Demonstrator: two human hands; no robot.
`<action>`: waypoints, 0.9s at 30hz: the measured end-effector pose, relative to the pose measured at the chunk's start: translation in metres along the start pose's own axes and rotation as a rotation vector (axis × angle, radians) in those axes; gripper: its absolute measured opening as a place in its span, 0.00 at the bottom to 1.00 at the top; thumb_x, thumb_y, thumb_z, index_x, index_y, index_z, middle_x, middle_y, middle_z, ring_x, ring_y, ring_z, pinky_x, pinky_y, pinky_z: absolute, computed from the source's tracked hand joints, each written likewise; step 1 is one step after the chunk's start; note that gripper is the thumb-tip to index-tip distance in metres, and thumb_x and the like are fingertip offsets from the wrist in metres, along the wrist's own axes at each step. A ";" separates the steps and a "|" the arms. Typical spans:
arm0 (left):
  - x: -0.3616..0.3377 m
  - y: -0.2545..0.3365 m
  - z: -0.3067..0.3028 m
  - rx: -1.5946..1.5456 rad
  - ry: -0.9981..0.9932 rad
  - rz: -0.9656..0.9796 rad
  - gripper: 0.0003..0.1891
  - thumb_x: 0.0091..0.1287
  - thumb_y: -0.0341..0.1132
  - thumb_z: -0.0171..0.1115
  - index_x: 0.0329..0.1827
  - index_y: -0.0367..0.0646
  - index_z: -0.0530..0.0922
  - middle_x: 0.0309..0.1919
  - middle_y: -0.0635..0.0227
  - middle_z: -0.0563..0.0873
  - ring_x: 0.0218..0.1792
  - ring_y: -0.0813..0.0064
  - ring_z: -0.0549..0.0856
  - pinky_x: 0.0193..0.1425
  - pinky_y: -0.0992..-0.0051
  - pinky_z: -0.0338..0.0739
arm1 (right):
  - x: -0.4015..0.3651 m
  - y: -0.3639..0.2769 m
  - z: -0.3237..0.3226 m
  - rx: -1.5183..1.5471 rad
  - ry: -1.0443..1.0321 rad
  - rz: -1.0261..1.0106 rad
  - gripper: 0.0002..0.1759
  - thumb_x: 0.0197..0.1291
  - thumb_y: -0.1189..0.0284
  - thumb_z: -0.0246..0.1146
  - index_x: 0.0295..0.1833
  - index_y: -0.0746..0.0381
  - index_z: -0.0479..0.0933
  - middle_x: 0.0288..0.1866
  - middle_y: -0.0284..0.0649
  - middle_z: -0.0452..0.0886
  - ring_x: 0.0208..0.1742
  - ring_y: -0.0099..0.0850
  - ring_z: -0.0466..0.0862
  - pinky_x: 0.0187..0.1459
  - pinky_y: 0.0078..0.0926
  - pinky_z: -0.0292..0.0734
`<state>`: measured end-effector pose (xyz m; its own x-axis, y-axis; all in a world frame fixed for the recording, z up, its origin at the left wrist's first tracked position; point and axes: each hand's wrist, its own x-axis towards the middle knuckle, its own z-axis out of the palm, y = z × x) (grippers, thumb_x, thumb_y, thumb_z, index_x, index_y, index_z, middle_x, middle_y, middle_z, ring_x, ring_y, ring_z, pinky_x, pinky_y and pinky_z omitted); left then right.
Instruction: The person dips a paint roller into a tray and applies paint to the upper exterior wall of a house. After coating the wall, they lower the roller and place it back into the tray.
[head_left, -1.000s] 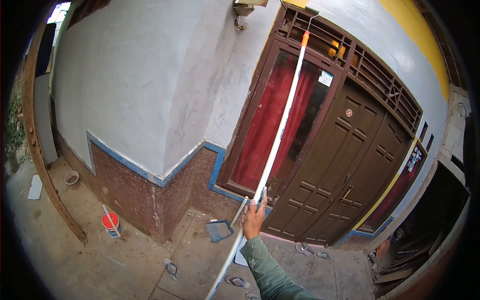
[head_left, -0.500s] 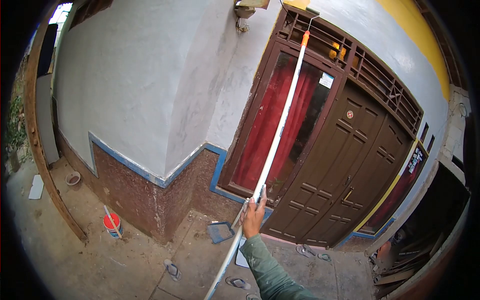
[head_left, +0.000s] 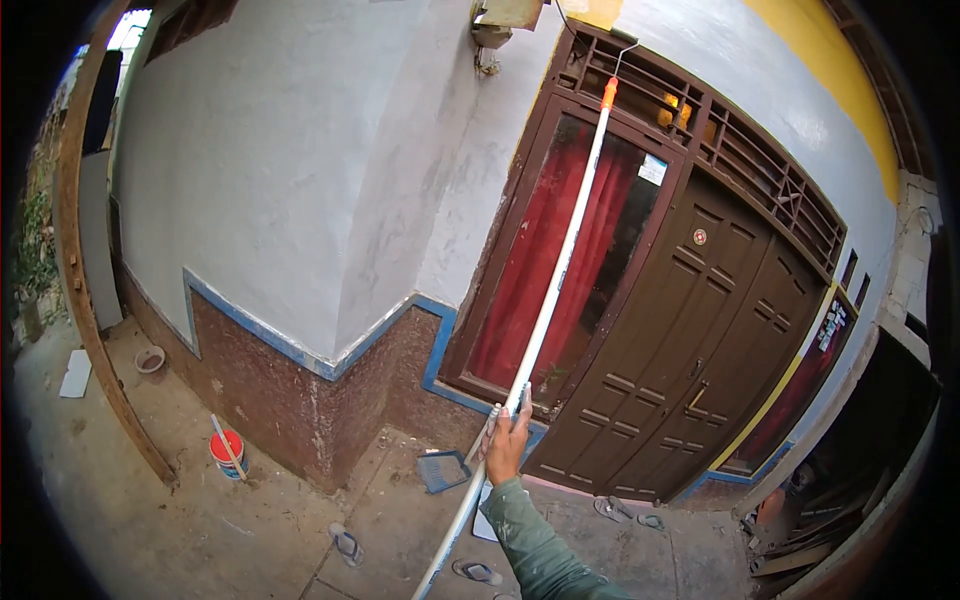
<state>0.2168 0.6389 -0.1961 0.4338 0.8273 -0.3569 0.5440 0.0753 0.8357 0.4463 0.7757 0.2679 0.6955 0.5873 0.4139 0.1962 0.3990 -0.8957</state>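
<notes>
Right hand (head_left: 507, 440) is gripping the white pole (head_left: 560, 250), fingers wrapped round it | red bucket (head_left: 230, 456) is standing well left of the hand, stick (head_left: 218, 432) leaning inside | blue tray (head_left: 443, 470) is lying just left, contents unclear

Pole (head_left: 560, 250): white, orange at far tip. Door (head_left: 680, 350): dark brown, panelled. Curtain (head_left: 525, 262) left of it: red. Wall (head_left: 280, 180): pale grey, blue band, speckled brown base. Bucket (head_left: 229, 452): red, white. Sleeve (head_left: 540, 550): green.

Long white orange-tipped pole (head_left: 557, 260) aslant
</notes>
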 end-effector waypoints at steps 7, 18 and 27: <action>-0.006 -0.009 0.013 0.001 -0.019 -0.057 0.22 0.64 0.50 0.69 0.51 0.43 0.82 0.35 0.60 0.88 0.37 0.59 0.86 0.46 0.60 0.81 | 0.045 -0.045 0.013 -0.002 -0.022 -0.082 0.33 0.75 0.67 0.48 0.81 0.41 0.46 0.23 0.29 0.64 0.14 0.16 0.62 0.12 0.17 0.60; 0.008 -0.013 0.026 -0.110 0.148 0.175 0.21 0.65 0.53 0.66 0.50 0.46 0.82 0.32 0.60 0.87 0.34 0.60 0.86 0.41 0.60 0.81 | 0.071 -0.064 0.015 -0.006 -0.041 -0.107 0.34 0.74 0.66 0.51 0.80 0.39 0.46 0.22 0.29 0.66 0.14 0.18 0.65 0.13 0.19 0.63; 0.010 -0.007 0.005 -0.080 0.129 0.130 0.20 0.65 0.51 0.66 0.49 0.45 0.83 0.31 0.57 0.87 0.33 0.60 0.86 0.39 0.60 0.81 | 0.007 -0.003 0.004 -0.054 -0.024 -0.035 0.35 0.74 0.67 0.50 0.81 0.41 0.45 0.26 0.31 0.68 0.17 0.19 0.67 0.15 0.18 0.66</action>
<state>0.2204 0.6436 -0.2076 0.3982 0.8970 -0.1919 0.4286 0.0030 0.9035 0.4474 0.7813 0.2744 0.6711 0.5908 0.4479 0.2569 0.3814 -0.8880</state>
